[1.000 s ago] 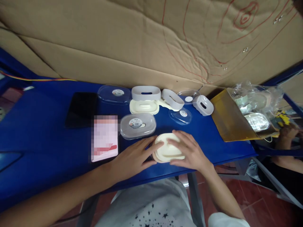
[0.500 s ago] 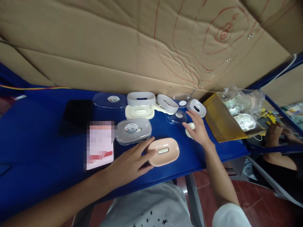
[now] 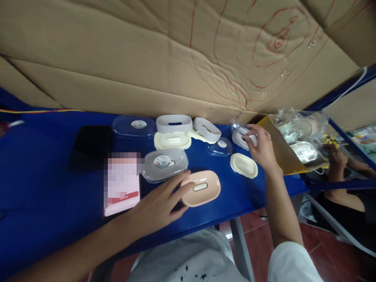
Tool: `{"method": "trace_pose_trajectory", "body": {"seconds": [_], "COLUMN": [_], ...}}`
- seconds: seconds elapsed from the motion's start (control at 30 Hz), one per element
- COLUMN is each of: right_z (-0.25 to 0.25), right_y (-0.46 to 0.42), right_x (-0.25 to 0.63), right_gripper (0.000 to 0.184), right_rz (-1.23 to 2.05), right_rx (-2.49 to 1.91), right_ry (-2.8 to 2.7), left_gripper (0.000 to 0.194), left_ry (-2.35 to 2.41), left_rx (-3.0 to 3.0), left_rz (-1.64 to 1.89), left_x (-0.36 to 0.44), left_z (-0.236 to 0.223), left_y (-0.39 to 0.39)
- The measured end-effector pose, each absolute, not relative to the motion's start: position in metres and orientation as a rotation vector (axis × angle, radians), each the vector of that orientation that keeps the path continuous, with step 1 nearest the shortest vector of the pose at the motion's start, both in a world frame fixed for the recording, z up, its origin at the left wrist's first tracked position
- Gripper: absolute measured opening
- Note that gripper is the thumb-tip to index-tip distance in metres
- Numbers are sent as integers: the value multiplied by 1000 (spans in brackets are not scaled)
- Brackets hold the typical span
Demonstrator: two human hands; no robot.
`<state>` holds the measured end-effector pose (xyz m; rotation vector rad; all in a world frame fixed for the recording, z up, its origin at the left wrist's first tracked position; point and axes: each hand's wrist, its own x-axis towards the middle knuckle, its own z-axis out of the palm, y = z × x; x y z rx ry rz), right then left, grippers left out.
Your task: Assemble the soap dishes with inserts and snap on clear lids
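Note:
My left hand (image 3: 160, 201) rests on the left end of a pink oval soap-dish base (image 3: 202, 188) on the blue table (image 3: 44, 188), fingers spread along its rim. A cream oval insert (image 3: 243, 165) lies on the table to the right of the pink base. My right hand (image 3: 261, 147) is further back, its fingers closed round a white oval ring piece (image 3: 240, 138) at the rear right. A small clear lid (image 3: 219, 146) lies just left of that hand.
A closed clear-lidded box (image 3: 165, 164), a blurred pink card (image 3: 122, 182), a black phone (image 3: 88, 147), a clear lid (image 3: 133, 126), a white ring on a cream insert (image 3: 173, 131) and another white ring (image 3: 207, 129) lie on the table. A yellow tray with plastic bags (image 3: 290, 141) is right; another person's hand (image 3: 335, 154) beyond.
My right hand lifted the cream insert off the pink base, set it down to the right, then moved back to the white ring piece. My left hand stayed on the pink base.

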<state>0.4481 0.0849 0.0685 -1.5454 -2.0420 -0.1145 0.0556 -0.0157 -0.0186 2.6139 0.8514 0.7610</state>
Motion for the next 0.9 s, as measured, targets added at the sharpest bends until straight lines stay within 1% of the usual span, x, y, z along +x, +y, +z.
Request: {"method": "trace_pose_trajectory", "body": {"seconds": [0.03,0.07,0.2,0.27,0.3,0.47,0.63,0.7,0.8,0.9], "right_z": [71,73,68,60,55,29,19,21,22,17], "right_y": [66,48,9,11,15,25,-1,-11,-17,-19], "right_x": [446,443,419,404,397,366,344,340,338,339], "right_gripper": [44,47,30,29,30,32,37,45,66,72], "right_rz": [57,247,976,1195,1233,1069,898,786,598,508], "right_rx": [-1503,-1457,-1336,-1292,-1283,-1213,-1175,-1137,-1062,-1071], "right_ry": [-1950,-1901,-1996,-2051,-2063,-2107,-2168,-2312,-2532,-2585], "left_gripper": [56,61,82,90,92,97,96,93,88,84], "left_ry": [865,873,890,911,919,910,905,911,902,900], "left_rx": [2570,2533,2439,2412,2399,2326,2322,2327,2337,2353], "left_rz": [769,772,731,717,714,683,693,673,632,606], "left_x": [55,55,56,56,57,58,58,57,56,56], "left_z": [-20,-21,-25,-27,-28,-30,-29,-28,-27,-28], "left_y": [-16,-17,-20,-21,-21,-19,-21,-22,-21,-20]}}
